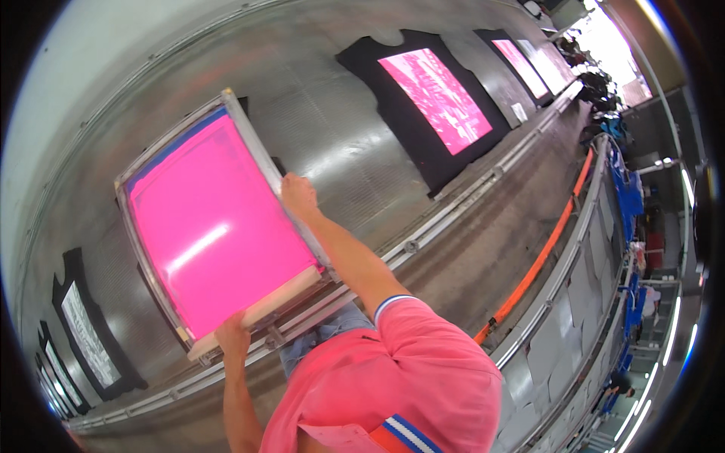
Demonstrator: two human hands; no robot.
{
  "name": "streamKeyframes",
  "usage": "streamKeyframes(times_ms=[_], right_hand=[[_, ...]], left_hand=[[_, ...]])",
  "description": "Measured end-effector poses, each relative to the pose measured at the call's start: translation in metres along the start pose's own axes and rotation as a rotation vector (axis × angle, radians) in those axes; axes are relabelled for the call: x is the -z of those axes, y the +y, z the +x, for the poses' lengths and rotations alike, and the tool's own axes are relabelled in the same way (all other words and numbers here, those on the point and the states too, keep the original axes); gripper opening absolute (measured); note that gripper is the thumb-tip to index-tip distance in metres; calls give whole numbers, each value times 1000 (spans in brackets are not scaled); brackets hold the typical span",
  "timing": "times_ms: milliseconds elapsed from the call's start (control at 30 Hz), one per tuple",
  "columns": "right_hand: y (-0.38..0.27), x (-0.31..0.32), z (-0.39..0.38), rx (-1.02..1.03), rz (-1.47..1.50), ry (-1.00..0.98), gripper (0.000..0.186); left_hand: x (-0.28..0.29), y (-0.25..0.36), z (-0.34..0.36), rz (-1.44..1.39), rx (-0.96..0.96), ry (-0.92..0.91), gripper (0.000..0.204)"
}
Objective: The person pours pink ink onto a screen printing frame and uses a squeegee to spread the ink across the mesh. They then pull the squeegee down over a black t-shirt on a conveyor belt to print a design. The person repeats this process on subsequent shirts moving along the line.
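A screen-printing frame (249, 140) lies on the long grey table, its mesh coated with bright pink ink (204, 219) and a blue strip along its far edge. Across the near end of the mesh rests a squeegee (283, 298) with a pale wooden handle. My left hand (232, 332) is closed round the squeegee's left end. At the middle of the frame's right side, my right hand (300, 196) grips the rim, its fingertips partly hidden. Dark fabric peeks out from beneath the frame's right side.
Black shirt panels with pink-and-white prints (436, 102) lie to the right; another panel with a white print (89, 332) lies left. A metal rail (453, 204) edges the table's near side. Behind me run an orange strip (540, 260) and another grey table (559, 325).
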State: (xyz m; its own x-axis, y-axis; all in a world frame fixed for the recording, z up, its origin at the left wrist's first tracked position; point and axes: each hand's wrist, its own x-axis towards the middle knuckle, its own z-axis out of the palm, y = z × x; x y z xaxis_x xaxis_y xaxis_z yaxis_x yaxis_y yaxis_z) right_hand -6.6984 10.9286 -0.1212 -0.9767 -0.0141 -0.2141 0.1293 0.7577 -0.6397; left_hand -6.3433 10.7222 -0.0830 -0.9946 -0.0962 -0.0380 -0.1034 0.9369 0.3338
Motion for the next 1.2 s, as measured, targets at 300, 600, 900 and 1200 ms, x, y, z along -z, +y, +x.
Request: streamKeyframes(times_ms=[300, 600, 900, 1200], right_hand=[[-45, 36, 7, 578, -177, -80, 28], [-168, -15, 143, 794, -775, -303, 19], [-212, -54, 239, 837, -674, -240, 17], [-181, -52, 180, 859, -613, -178, 22]], left_hand=[[36, -58, 172, 31, 92, -63, 36], [78, -183, 379, 102, 99, -41, 23], [129, -283, 444, 331, 217, -146, 24], [105, -261, 379, 289, 183, 27, 32]])
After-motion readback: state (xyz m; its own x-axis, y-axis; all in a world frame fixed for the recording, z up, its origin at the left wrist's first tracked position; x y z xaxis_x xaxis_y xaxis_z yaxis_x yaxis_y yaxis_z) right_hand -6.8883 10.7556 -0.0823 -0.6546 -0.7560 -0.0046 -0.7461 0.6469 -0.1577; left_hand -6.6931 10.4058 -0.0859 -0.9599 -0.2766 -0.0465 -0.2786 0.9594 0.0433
